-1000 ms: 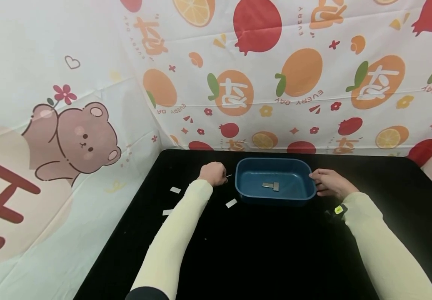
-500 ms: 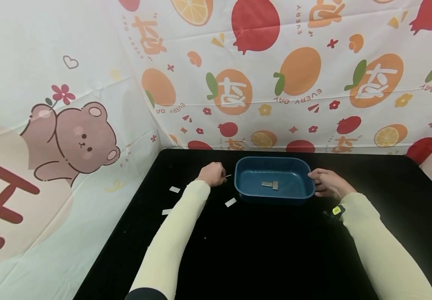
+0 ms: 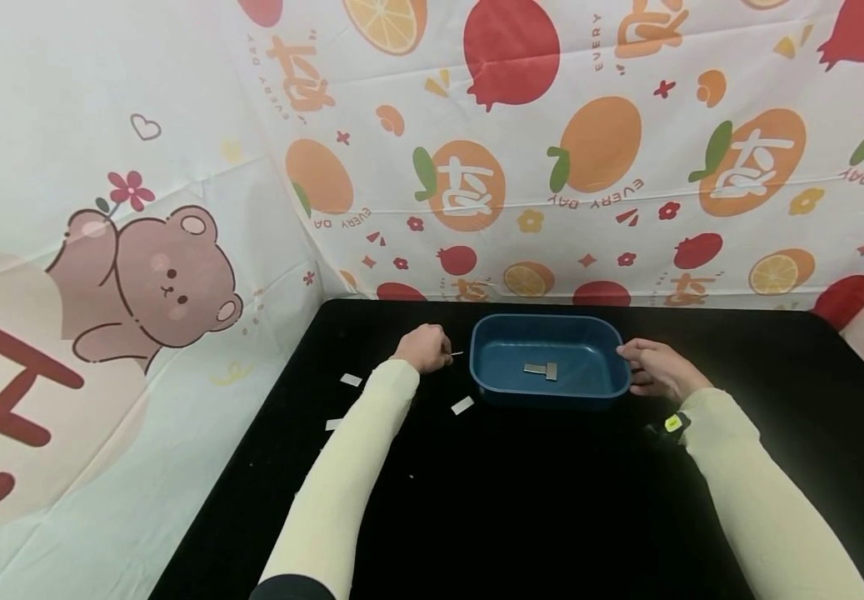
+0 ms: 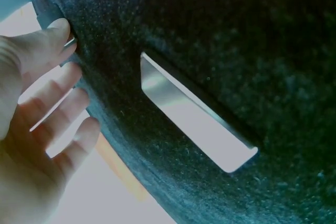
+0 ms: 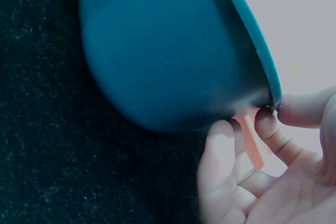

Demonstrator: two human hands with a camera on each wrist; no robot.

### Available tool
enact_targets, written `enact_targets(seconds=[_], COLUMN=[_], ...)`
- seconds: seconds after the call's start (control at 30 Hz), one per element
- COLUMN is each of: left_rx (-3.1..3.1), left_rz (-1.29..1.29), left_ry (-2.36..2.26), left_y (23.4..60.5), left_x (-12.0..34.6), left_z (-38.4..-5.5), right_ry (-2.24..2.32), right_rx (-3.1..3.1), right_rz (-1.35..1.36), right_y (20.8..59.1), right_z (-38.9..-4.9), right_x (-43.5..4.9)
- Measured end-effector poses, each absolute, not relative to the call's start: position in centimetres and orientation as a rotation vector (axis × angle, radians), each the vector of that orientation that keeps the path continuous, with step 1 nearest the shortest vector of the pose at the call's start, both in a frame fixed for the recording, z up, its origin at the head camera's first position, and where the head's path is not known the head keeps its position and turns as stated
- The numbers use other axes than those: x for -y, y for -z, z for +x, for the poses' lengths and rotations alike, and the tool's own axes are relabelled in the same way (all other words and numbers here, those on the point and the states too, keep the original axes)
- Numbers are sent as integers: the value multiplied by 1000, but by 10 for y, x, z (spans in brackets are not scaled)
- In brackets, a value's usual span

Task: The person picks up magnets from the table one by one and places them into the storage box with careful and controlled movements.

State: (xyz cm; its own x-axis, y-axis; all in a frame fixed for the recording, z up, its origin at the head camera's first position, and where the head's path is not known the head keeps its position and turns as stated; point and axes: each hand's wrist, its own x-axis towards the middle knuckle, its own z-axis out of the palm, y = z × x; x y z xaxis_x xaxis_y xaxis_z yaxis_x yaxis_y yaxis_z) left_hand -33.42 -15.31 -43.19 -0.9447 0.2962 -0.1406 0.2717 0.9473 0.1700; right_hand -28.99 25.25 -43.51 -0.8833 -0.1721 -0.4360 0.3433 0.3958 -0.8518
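Note:
My left hand (image 3: pixel 424 347), left of the blue plastic bin (image 3: pixel 544 393), pinches a small thin flat piece (image 4: pixel 48 15) between thumb and index finger. In the head view only its bright narrow edge (image 3: pixel 457 353) shows, pointing towards the bin. The other left fingers are loosely bent. At the bin's right end my right hand (image 3: pixel 664 369) grips the rim, thumb outside in the right wrist view and fingertips against the wall. Inside the bin lie small silver rectangular metal pieces (image 3: pixel 551 372), arranged like a T.
One shiny metal piece (image 3: pixel 463 406) with a raised edge lies on the black cloth-covered table (image 3: pixel 521 500) just before the bin. Further left are two pale pieces, one near the hand (image 3: pixel 351 380), another partly behind the sleeve (image 3: pixel 333 424). A fruit-printed curtain (image 3: pixel 536 167) closes off the back.

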Motion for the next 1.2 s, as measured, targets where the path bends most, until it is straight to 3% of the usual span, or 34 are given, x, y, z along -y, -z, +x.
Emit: enact_targets(seconds=[1.2], left_rx=[-2949], left_rz=[433], left_ry=[-374], left_y=[423], left_x=[168], left_z=[-329], right_ry=[1572], right_rx=[-2111], right_rz=[155], right_y=[441], right_z=[-292], right_x=[-257])
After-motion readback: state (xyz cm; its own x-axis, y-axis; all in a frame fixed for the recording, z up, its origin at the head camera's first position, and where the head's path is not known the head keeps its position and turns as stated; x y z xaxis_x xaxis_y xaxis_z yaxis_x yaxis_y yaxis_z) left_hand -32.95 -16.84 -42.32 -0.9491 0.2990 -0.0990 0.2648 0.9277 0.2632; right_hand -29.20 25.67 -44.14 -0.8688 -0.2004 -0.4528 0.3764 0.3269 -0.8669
